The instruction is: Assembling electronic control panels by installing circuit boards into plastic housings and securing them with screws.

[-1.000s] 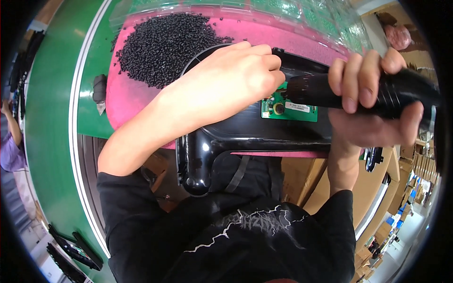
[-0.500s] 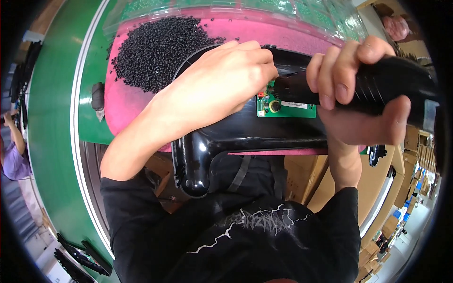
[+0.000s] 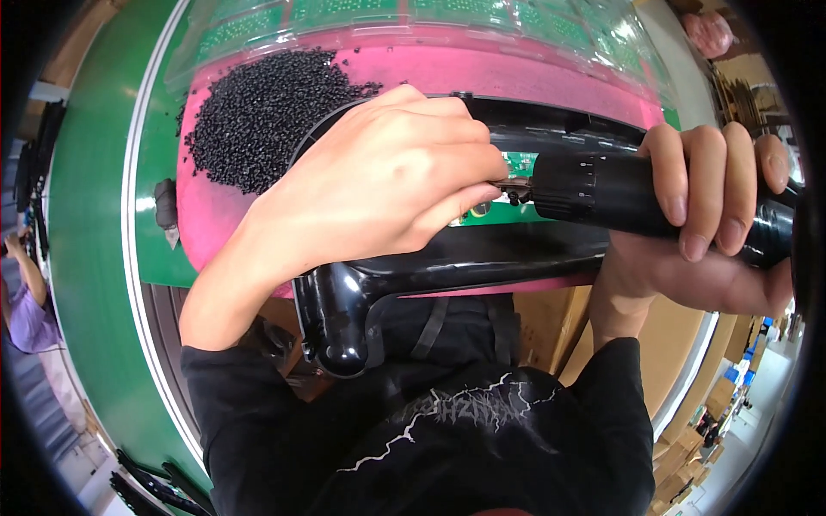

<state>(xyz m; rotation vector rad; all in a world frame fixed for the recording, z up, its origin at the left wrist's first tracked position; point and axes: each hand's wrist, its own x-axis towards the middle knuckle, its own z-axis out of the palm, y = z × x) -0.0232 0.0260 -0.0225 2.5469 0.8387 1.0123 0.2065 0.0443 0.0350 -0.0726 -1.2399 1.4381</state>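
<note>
My right hand (image 3: 710, 206) is wrapped round a black electric screwdriver (image 3: 594, 185), held nearly level with its bit pointing left. My left hand (image 3: 391, 176) is closed in a pinch at the tip of the bit, where small dark pieces like screws (image 3: 518, 196) show. Whatever lies between its fingertips is too small to make out. Beneath both hands is a glossy black plastic housing (image 3: 482, 249), with a green circuit board (image 3: 495, 217) inside it. The left hand and the screwdriver cover much of the board.
A heap of small black screws (image 3: 258, 116) lies on the pink mat (image 3: 516, 64), left of the housing. Clear plastic trays (image 3: 396, 21) line the far edge. A small dark grey object (image 3: 166, 205) sits beside the mat. Another person's purple sleeve (image 3: 33, 320) shows far left.
The screwdriver has drawn back to the right and come up off the board, now more level. My left fingers have turned toward the bit's tip and pinch there.
</note>
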